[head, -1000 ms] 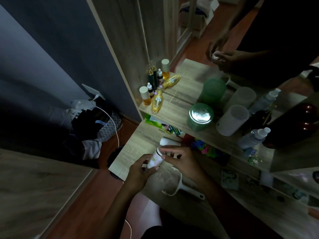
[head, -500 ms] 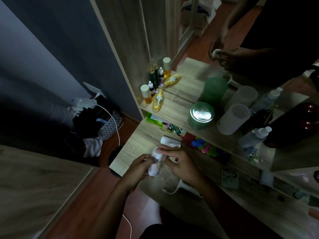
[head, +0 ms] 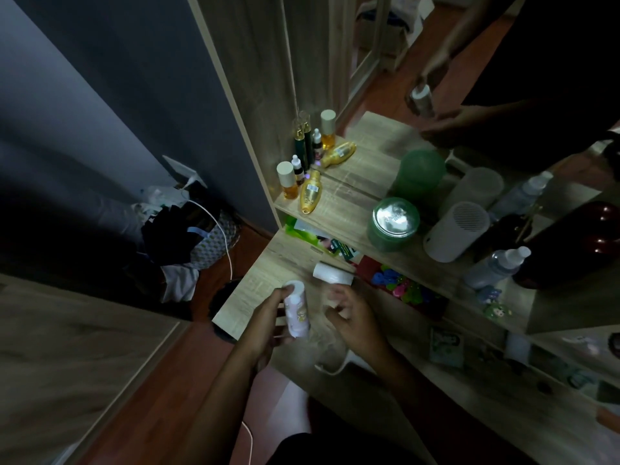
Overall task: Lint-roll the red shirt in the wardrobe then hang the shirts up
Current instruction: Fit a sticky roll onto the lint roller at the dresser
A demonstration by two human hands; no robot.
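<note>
My left hand [head: 268, 325] grips a white lint-roll refill [head: 297, 312] with a pale printed label, held upright over the wooden desk [head: 248, 290]. My right hand [head: 355, 317] is just right of it, apart from the roll, with its fingers curled and blurred. Whether it holds anything is unclear. A white lint-roller handle [head: 335, 365] lies on the desk under my hands, beside a hazy clear cover. A second white roll [head: 332, 273] lies on the desk beyond my fingers. No red shirt is in view.
A shelf [head: 349, 209] above the desk carries small bottles [head: 310, 193], a green jar [head: 392, 224], a white cylinder [head: 456, 229] and a spray bottle [head: 496, 266]. A mirror [head: 469, 78] reflects my hands. A bag of clothes [head: 198, 236] sits on the floor to the left.
My right hand has come off the roll and moved right. My left hand now holds the roll alone, more upright and a little further left.
</note>
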